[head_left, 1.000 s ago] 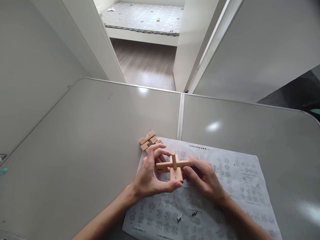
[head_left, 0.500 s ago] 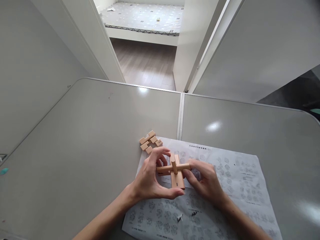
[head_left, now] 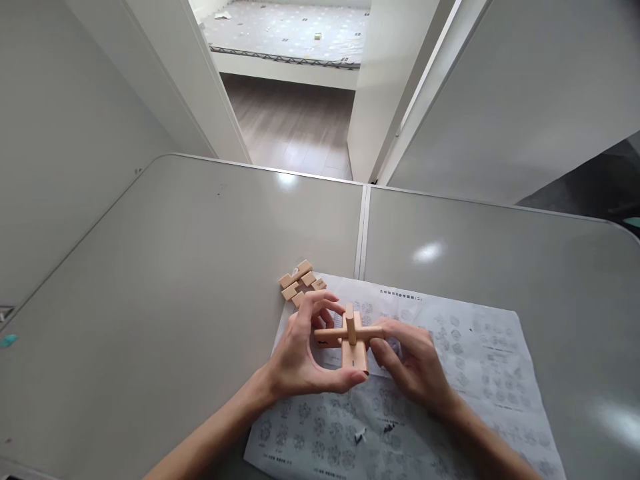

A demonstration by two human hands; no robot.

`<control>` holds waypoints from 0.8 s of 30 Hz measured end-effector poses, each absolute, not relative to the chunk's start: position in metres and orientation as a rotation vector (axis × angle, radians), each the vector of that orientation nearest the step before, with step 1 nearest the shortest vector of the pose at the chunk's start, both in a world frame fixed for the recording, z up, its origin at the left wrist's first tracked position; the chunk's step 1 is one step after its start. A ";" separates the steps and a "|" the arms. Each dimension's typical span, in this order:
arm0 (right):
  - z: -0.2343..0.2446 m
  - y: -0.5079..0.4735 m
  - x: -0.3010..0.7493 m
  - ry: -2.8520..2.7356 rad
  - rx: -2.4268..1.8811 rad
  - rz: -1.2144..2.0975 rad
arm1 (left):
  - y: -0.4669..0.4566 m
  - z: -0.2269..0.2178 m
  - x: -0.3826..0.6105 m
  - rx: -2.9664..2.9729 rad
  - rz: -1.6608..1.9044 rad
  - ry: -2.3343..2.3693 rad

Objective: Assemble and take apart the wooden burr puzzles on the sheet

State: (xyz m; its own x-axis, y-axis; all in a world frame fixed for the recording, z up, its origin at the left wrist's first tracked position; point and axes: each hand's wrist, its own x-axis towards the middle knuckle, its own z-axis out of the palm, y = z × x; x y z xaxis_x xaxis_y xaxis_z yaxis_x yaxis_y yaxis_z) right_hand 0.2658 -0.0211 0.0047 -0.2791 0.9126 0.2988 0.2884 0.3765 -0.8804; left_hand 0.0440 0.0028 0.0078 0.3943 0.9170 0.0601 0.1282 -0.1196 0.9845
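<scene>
Between my hands is a wooden burr puzzle [head_left: 355, 353], its light-brown pieces crossing each other, with one piece pointing up. My left hand [head_left: 300, 353] is closed around it, the thumb at its near end and the fingertips at the far end. My right hand [head_left: 413, 360] pinches the right end of the crossing piece between thumb and index finger. Dark marks show on the near piece and on the left piece. Loose wooden puzzle pieces [head_left: 303, 272] lie together just beyond my left hand.
Under my hands a printed instruction sheet [head_left: 475, 360] with small diagrams is spread on the grey table [head_left: 175, 280]. Small torn spots show in the paper. A metal seam [head_left: 363, 230] crosses the table. Beyond it are a doorway and a bed [head_left: 285, 33].
The held puzzle has tilted slightly, and its upright piece has shifted a little to the right. Both hands keep their hold. The loose pieces stay where they were.
</scene>
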 end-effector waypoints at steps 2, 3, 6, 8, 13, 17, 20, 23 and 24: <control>0.004 -0.021 0.266 -1.766 -1.052 0.913 | 0.002 0.007 0.045 1.562 0.910 0.966; 0.004 -0.021 0.265 -1.763 -1.047 0.916 | 0.002 0.006 0.045 1.573 0.923 0.965; 0.005 -0.020 0.265 -1.767 -1.013 0.913 | 0.001 0.003 0.043 1.631 0.961 0.949; 0.005 -0.020 0.265 -1.783 -0.978 0.898 | 0.002 0.001 0.041 1.706 0.981 0.943; 0.001 -0.022 0.265 -1.817 -0.942 0.810 | 0.008 0.002 0.035 1.983 1.083 0.844; -0.003 -0.023 0.263 -1.871 -0.956 0.709 | 0.014 0.004 0.034 2.103 1.170 0.747; -0.006 -0.023 0.263 -1.905 -0.953 0.665 | 0.016 0.004 0.033 2.131 1.178 0.754; -0.007 -0.023 0.263 -1.915 -0.954 0.644 | 0.016 0.004 0.033 2.187 1.175 0.793; -0.007 -0.022 0.263 -1.912 -0.954 0.643 | 0.016 0.004 0.033 2.213 1.172 0.808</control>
